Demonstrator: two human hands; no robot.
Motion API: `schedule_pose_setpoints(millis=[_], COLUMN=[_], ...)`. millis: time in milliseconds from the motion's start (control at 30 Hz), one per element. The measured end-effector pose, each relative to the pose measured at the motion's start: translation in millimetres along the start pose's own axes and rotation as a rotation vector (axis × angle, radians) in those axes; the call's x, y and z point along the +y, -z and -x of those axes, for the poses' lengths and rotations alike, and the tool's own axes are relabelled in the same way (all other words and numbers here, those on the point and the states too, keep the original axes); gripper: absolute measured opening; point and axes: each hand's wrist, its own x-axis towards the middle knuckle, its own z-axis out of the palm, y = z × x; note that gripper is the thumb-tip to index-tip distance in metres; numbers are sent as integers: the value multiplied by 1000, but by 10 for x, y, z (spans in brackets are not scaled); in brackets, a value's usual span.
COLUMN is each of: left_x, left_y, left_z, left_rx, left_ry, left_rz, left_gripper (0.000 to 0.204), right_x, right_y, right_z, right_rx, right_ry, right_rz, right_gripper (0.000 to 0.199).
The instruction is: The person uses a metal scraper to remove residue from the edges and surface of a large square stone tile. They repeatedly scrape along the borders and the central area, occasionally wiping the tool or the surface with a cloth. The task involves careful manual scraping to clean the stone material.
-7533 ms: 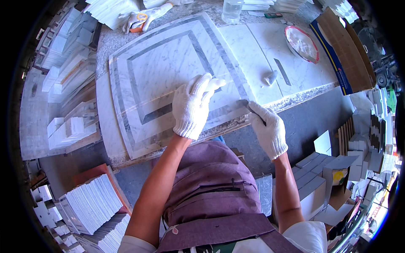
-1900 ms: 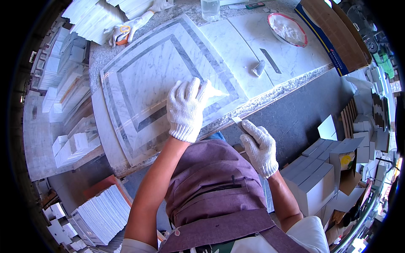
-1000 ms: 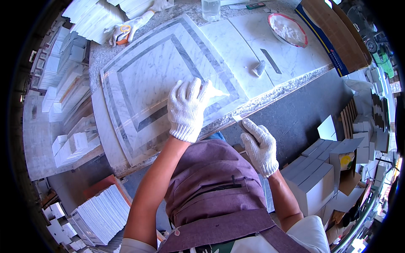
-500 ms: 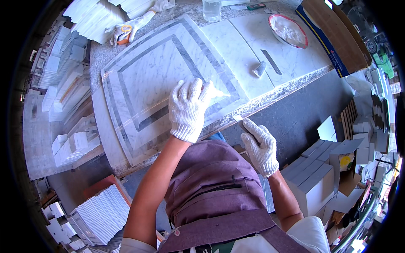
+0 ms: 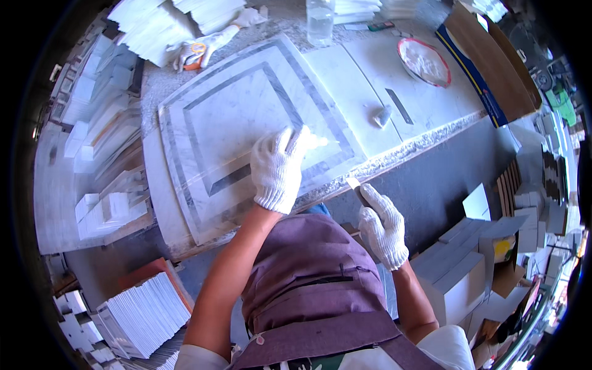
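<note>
A white marble panel [image 5: 237, 102] with grey inlaid frames lies on the worktable in front of me. Over its near part is my left hand [image 5: 279, 169] in a white knit glove, fingers bent round a small, white, crumpled-looking piece [image 5: 317, 142] whose kind I cannot make out. My right hand [image 5: 383, 228], gloved too, is off the table's near edge. It grips a flat scraper blade [image 5: 354, 184], its pale tip pointing up toward the edge. Beyond the panel's right side are a small grey-white lump [image 5: 381, 116] and a thin dark metal strip [image 5: 399, 106].
A red-rimmed bowl of white paste [image 5: 424, 61] stands at the right, beside an open cardboard box [image 5: 490, 58]. Far back are a clear container of liquid [image 5: 320, 24] and spare gloves [image 5: 209, 46]. Stacked tiles [image 5: 145, 311] and cartons [image 5: 453, 265] flank me.
The view has shifted slightly, so the table sits lower and further right. The blade in my right hand has turned and its tip now catches light. My left hand stays over the panel.
</note>
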Motion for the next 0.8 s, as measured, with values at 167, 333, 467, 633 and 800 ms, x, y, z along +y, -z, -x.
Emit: schedule_pose_setpoints(millis=[167,333,467,633,800], left_x=[5,-240,-1012,-1980,-2222], left_y=[147,499,798,768,776], left_z=[32,313,579,920,1394], left_rx=[209,298,528,494,304], left_ry=[231,570,755,906,974], left_rz=[878,811,826,683,114], left_gripper=[39,27,26,26,26], right_x=[-294,-253,-93,-58,-625], right_y=[-42,-110,-190,-355,-510], right_z=[56,98,151,111,12], right_rx=[-120,-133,-195,-199,-357], right_ry=[-231,-285,-319,-333,-267], right_rz=[-378,-505,-760,-611,-482], right_gripper=[50,55,30,14,12])
